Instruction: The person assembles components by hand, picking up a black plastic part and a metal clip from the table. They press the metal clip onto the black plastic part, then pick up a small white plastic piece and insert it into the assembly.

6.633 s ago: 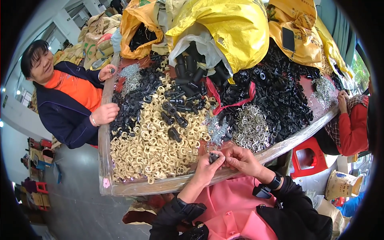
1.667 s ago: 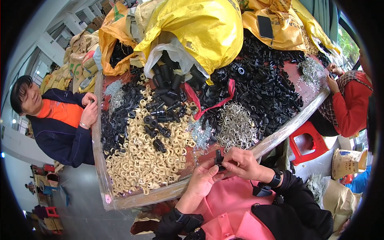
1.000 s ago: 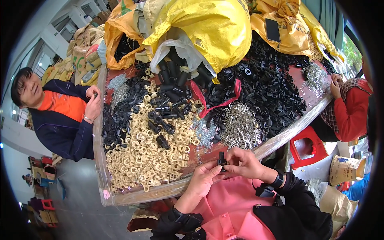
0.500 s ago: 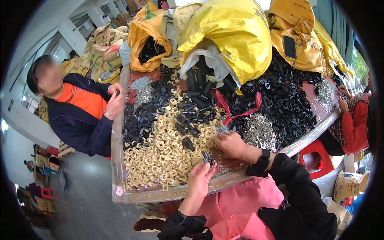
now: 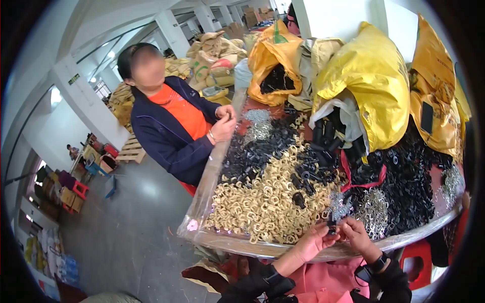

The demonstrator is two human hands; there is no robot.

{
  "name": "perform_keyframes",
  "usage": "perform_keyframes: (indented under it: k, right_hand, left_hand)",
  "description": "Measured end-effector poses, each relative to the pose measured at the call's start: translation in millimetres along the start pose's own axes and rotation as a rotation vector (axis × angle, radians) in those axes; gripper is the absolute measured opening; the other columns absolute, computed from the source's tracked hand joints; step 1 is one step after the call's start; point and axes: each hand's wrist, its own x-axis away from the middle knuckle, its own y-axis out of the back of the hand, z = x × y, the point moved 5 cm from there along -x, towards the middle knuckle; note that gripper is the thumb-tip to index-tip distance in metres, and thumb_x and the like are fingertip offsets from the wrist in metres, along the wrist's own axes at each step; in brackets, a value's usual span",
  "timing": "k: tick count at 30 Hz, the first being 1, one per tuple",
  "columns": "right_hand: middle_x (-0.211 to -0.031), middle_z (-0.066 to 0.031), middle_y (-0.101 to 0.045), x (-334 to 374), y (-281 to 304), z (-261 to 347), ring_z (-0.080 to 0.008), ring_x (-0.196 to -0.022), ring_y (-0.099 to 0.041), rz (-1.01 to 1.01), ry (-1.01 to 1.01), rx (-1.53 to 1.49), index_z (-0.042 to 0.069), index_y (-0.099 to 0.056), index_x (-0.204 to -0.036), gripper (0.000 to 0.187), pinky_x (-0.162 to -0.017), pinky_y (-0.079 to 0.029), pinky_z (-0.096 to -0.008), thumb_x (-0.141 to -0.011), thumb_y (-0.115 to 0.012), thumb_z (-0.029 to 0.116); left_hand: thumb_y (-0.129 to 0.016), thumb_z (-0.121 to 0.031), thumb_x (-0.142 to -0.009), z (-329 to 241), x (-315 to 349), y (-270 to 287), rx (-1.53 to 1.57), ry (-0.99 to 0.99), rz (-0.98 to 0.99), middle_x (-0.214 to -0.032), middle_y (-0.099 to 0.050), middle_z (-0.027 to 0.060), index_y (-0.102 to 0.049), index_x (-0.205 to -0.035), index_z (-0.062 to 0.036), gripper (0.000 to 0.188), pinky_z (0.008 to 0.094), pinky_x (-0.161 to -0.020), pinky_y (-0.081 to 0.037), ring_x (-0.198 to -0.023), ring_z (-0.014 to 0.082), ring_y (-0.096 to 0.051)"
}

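Near the table's front edge, my left hand (image 5: 314,243) grips a small black plastic part (image 5: 331,225) between thumb and fingers. Close against that part, my right hand (image 5: 355,236) has its fingertips pinched together; anything between them is too small to make out. Just beyond my hands lies a heap of small silvery metal pieces (image 5: 339,206). A wide pile of beige C-shaped pieces (image 5: 262,204) spreads to the left, with a few black parts (image 5: 299,199) on top. To the right sits a mound of bent metal hooks (image 5: 373,209).
Black parts (image 5: 414,187) cover the table's right side. A yellow sack (image 5: 376,86) and an orange sack (image 5: 275,55) stand at the back; a phone (image 5: 427,118) rests against another sack. A co-worker (image 5: 177,121) stands at the left edge. A red ribbon (image 5: 361,184) lies mid-table.
The view has swung left. My right hand has left the small metal pieces and come to the black part in my left hand. The co-worker's hands remain together.
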Motion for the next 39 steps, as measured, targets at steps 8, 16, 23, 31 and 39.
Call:
perform_keyframes:
  k: [8,16,23,31,39]
  right_hand:
    - [-0.075,-0.0018,-0.057,7,4,-2,-0.0067,-0.060,-0.050,0.003,-0.108,-0.327,0.004,-0.051,-0.095,0.012,-0.052,-0.040,-0.0176,-0.087,-0.048,0.014]
    - [-0.080,-0.0033,-0.057,30,1,16,-0.0066,-0.060,-0.047,0.106,0.038,-0.075,0.005,-0.046,-0.088,0.009,-0.051,-0.038,-0.0186,-0.090,-0.043,0.014]
    - [-0.077,-0.0010,-0.052,27,-2,51,-0.0035,-0.056,-0.042,0.044,0.114,0.017,0.005,-0.045,-0.089,0.014,-0.048,-0.034,-0.0173,-0.091,-0.041,0.018]
    - [-0.070,0.0043,-0.040,23,-1,34,-0.0026,-0.059,-0.037,0.127,0.141,0.019,0.005,-0.045,-0.084,0.015,-0.050,-0.032,-0.0179,-0.089,-0.045,0.018]
    - [-0.070,0.0045,-0.041,28,-11,25,-0.0043,-0.062,-0.038,0.030,0.133,-0.009,0.005,-0.045,-0.081,0.015,-0.055,-0.035,-0.0199,-0.089,-0.046,0.018]
  left_hand:
    - [-0.054,-0.012,-0.082,11,-3,-15,-0.142,0.067,0.052,-0.101,-0.057,0.0105,-0.049,-0.109,-0.0010,0.030,0.0273,-0.079,-0.048,-0.091,0.0205,-0.058]
    - [-0.054,-0.012,-0.083,23,7,-15,-0.146,0.031,-0.004,-0.097,-0.059,0.0058,-0.054,-0.103,-0.0031,0.022,0.0236,-0.074,-0.047,-0.088,0.0153,-0.058]
    - [-0.054,-0.005,-0.081,12,11,-13,-0.316,0.037,-0.244,-0.094,-0.059,0.0105,-0.053,-0.103,-0.0020,0.022,0.0287,-0.068,-0.052,-0.082,0.0253,-0.061]
    - [-0.059,-0.008,-0.080,19,10,-16,-0.293,0.109,-0.193,-0.094,-0.059,0.0084,-0.052,-0.106,-0.0002,0.028,0.0248,-0.070,-0.049,-0.082,0.0193,-0.060]
    - [-0.059,-0.011,-0.080,26,13,-10,-0.261,0.106,-0.208,-0.093,-0.059,0.0078,-0.052,-0.107,-0.0002,0.030,0.0245,-0.070,-0.049,-0.082,0.0184,-0.060]
